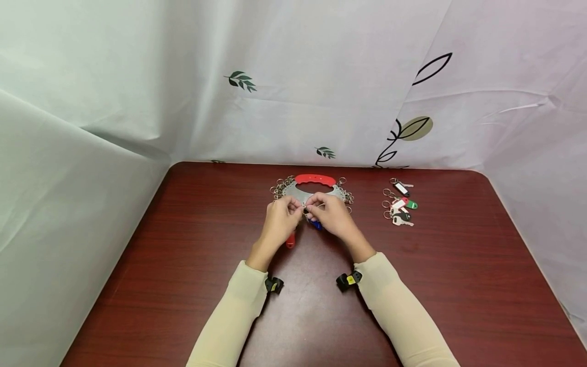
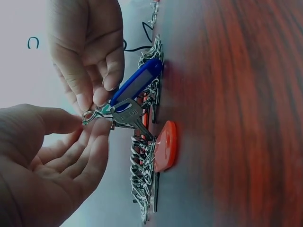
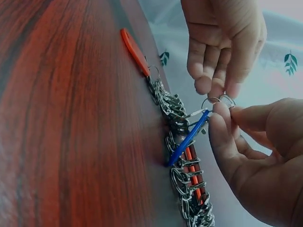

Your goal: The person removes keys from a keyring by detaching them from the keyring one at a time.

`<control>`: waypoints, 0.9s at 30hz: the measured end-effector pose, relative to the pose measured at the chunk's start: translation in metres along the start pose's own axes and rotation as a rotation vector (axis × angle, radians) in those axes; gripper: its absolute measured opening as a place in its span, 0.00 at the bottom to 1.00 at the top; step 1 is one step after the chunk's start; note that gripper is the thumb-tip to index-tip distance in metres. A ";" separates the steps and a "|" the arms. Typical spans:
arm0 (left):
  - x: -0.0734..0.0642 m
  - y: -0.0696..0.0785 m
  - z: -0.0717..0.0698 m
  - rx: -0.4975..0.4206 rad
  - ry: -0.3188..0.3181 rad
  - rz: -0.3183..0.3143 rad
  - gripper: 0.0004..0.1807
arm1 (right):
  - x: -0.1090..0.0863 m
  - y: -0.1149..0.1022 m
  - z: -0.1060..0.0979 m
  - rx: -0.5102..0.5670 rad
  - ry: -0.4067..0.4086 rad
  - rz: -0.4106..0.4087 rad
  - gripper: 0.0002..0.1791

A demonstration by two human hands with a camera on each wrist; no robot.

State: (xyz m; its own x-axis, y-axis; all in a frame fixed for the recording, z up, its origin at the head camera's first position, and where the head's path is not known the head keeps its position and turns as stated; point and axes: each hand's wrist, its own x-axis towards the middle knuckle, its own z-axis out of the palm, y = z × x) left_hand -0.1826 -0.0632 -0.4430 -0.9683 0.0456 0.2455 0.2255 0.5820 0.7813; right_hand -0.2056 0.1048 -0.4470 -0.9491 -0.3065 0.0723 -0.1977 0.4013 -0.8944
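My left hand and right hand meet fingertip to fingertip in front of a metal key holder plate with a red handle. Between them they pinch a small metal clasp and a split ring; which fingers hold which part I cannot tell. From there hang a blue key tag and a silver key. Several metal snap hooks line the holder's edge. A red key tag lies on the table beside my left hand, at the holder's left end.
On the right of the dark red wooden table lies a column of keys with tags: a black tag, a red tag, a green tag and a silver key. White patterned cloth hangs behind and at the sides.
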 end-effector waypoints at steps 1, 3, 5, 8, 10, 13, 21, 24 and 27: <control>0.000 0.000 0.000 -0.001 0.010 0.018 0.01 | 0.000 0.000 -0.001 -0.034 0.001 -0.021 0.02; 0.001 -0.001 0.000 0.017 0.030 0.069 0.04 | 0.000 0.001 -0.002 -0.105 0.007 -0.061 0.02; 0.001 -0.002 0.000 0.042 0.037 0.125 0.08 | -0.001 0.001 -0.003 -0.172 0.019 -0.097 0.02; 0.001 -0.003 0.001 0.072 0.024 0.194 0.12 | -0.001 0.002 -0.005 -0.236 0.044 -0.129 0.03; 0.002 -0.003 0.001 0.075 0.013 0.213 0.13 | -0.001 0.002 -0.006 -0.259 0.055 -0.137 0.04; 0.002 -0.004 0.002 0.068 0.006 0.218 0.12 | 0.000 0.001 -0.008 -0.276 0.065 -0.133 0.03; 0.002 -0.005 0.004 0.093 0.007 0.222 0.06 | 0.000 0.002 -0.006 -0.316 0.050 -0.135 0.02; 0.000 -0.005 0.005 0.119 0.013 0.230 0.06 | -0.001 0.001 -0.005 -0.328 0.042 -0.146 0.02; -0.001 -0.004 0.006 0.157 0.018 0.244 0.06 | -0.001 0.003 -0.003 -0.336 0.032 -0.148 0.03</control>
State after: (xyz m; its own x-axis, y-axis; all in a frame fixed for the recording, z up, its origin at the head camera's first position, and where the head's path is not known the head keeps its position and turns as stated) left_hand -0.1827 -0.0607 -0.4495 -0.8850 0.1860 0.4267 0.4309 0.6741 0.5999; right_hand -0.2056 0.1093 -0.4478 -0.9103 -0.3572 0.2090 -0.3980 0.6171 -0.6788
